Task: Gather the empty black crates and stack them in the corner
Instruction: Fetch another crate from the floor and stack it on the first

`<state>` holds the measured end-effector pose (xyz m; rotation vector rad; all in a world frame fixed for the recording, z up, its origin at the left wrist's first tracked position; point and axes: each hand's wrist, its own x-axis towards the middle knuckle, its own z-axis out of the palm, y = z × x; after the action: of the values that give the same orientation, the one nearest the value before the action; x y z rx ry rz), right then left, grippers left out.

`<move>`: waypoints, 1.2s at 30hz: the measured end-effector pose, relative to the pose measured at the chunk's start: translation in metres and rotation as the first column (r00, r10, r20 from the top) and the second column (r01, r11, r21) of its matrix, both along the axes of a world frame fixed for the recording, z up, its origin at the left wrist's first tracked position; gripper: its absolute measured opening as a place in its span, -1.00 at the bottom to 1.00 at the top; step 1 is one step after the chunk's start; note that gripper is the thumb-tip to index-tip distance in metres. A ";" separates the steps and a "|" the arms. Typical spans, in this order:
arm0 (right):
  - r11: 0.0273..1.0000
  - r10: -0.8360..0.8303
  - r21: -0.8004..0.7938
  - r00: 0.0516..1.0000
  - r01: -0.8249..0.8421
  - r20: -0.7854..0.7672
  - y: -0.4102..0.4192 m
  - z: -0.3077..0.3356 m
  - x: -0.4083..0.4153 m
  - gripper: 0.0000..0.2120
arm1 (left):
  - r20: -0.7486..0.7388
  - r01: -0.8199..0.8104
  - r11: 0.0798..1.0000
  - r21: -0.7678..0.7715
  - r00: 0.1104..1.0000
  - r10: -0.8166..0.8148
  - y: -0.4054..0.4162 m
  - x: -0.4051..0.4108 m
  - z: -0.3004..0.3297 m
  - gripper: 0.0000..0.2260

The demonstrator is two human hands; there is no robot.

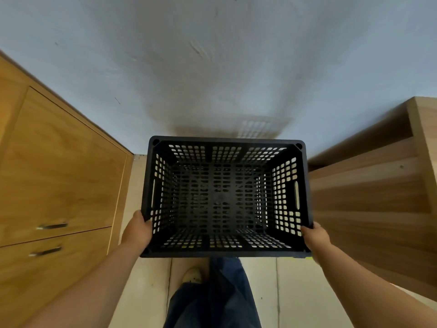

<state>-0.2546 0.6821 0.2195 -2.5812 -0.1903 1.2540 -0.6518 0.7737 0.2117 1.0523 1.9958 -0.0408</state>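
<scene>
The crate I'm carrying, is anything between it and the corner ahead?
Nothing visible. Both hands, left and right, hold the crate, and the floor up to the wall between the cabinet and the wooden unit looks bare, though the crate hides part.

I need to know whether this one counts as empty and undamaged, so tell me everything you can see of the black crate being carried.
The black crate is a rectangular box of what looks like moulded plastic, its walls and floor a grid of small slots, with a long handle slot in each short side. It is upright, open top towards the camera, and nothing lies inside. No cracks show. The left hand and right hand grip its near corners, holding it before the wall, between wooden furniture on both sides.
</scene>
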 end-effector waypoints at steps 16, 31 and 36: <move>0.995 0.092 0.031 0.989 -0.096 0.114 -0.030 -0.007 -0.027 -0.71 | -0.023 0.046 0.983 0.179 0.999 -0.043 -0.018 -0.014 -0.016 -0.80; 0.955 0.292 -0.134 0.910 -0.264 0.293 -0.023 -0.024 -0.030 -0.92 | 0.070 -0.003 0.955 0.296 0.997 -0.019 -0.018 -0.013 -0.037 -0.59; 0.961 0.274 -0.144 0.879 -0.236 0.389 -0.023 -0.032 -0.039 -0.93 | -0.035 0.033 0.940 0.338 0.999 -0.023 -0.010 -0.009 -0.041 -0.58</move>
<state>-0.2940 0.6595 0.1879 -2.9481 -0.5856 0.7916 -0.6609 0.7640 0.1710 1.3029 2.0608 0.2840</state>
